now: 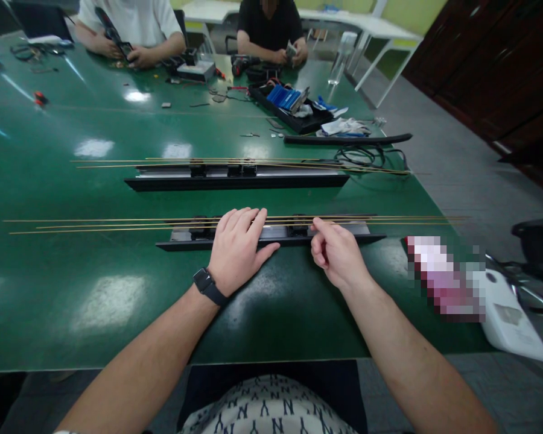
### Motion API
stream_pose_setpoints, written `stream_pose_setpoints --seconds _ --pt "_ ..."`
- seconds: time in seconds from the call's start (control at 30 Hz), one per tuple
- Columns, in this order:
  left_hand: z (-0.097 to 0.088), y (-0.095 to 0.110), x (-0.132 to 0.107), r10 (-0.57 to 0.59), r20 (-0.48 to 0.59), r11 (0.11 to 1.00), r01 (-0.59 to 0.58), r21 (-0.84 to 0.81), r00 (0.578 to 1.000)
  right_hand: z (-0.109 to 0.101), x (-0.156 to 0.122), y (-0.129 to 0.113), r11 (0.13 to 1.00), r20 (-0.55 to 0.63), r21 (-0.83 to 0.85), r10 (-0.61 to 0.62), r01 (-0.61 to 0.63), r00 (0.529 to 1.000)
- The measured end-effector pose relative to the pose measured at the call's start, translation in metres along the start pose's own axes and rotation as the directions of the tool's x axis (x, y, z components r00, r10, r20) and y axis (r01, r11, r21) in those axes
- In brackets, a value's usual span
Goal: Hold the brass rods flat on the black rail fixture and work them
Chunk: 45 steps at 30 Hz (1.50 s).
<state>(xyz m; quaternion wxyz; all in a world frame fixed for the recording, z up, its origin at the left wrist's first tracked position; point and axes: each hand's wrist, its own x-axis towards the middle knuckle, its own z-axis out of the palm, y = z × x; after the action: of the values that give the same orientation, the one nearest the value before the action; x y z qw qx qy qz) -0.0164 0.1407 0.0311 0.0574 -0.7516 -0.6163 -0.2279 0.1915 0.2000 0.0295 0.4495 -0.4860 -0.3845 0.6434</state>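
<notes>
Straight in front of me lies a long black-edged metal profile [276, 232] with black blocks [297, 225] set along it. Several thin brass-coloured rods [104, 225] run lengthwise over it and stick out past both ends. My left hand [239, 244], with a dark watch on its wrist, rests flat across the profile and rods, fingers stretched out and thumb apart. At the right part of the profile is my right hand [337, 250], its fingers curled and the index fingertip at the rods. Whether anything is pinched in it is hidden.
A similar profile [235, 181] with rods lies farther back, beside a coiled black cable [362, 157]. Behind are a black strip [348, 140], gloves [344, 127] and a black tray [301, 123]. A white device [511, 319] sits at right. Two people work across the table.
</notes>
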Motion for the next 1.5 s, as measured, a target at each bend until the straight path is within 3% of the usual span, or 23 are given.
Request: stream_pose_setpoints --seconds 1.0,1.5 --pt "0.0010 -0.0007 -0.0002 0.006 -0.006 1.000 -0.006 -0.003 1.000 0.0007 0.0007 0.0016 1.000 -0.050 0.020 -0.010 0.011 0.999" --pt "0.0008 -0.0007 -0.0004 0.009 -0.010 1.000 -0.009 0.013 1.000 -0.0001 -0.0003 0.0001 1.000 0.001 0.009 -0.005 0.005 1.000"
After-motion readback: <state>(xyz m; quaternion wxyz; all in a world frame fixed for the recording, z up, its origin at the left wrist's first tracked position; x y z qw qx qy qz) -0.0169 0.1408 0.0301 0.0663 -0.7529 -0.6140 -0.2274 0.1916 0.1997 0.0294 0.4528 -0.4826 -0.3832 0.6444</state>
